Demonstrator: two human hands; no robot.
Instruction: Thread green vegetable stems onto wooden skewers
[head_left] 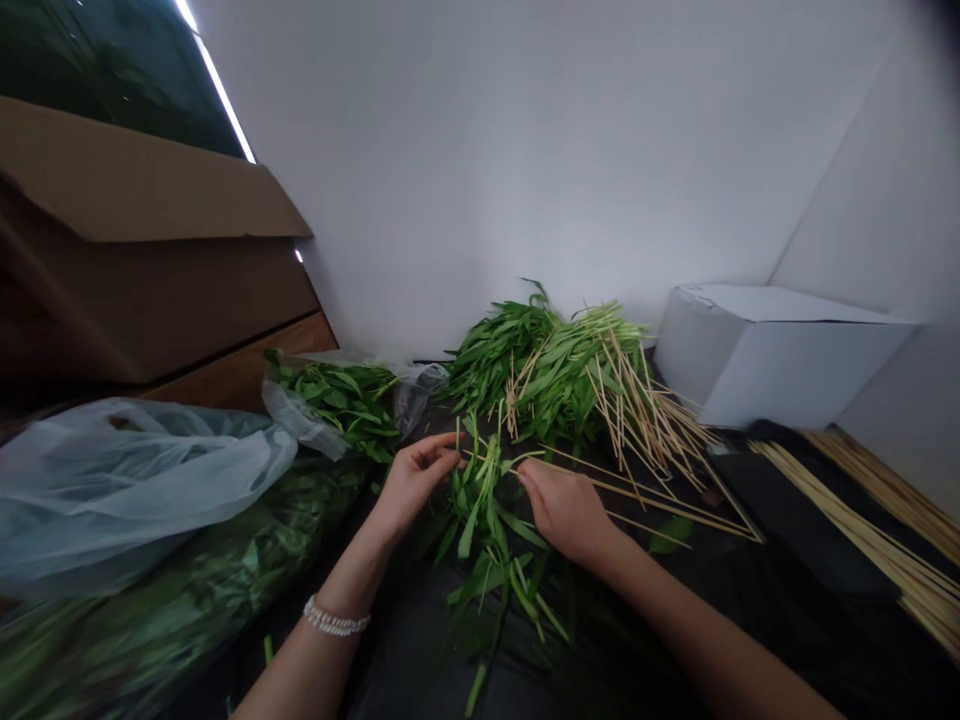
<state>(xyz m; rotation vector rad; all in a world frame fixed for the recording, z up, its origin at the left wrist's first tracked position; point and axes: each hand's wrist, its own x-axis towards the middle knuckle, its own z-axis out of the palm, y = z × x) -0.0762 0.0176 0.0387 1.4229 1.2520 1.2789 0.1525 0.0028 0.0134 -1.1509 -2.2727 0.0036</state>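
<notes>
Between my hands hangs a small bunch of leafy greens (487,480), its cut pale stems upward and leaves drooping down. My left hand (416,485), with a beaded bracelet at the wrist, pinches at the bunch's left edge, where a green stem stands at the fingertips. On the other side, my right hand (566,508) is closed around thin wooden skewers, whose long ends (675,503) stick out to the right. A skewer tip seems to pass through the stems, partly hidden by leaves. Loose greens and cut stems (525,590) lie below on the dark surface.
Behind is a pile of greens (517,345) with several skewers (660,420) through it. Bagged greens (345,395) and a plastic bag (135,480) lie left, under a cardboard box (150,280). Right are a white box (780,350) and long skewers (862,540).
</notes>
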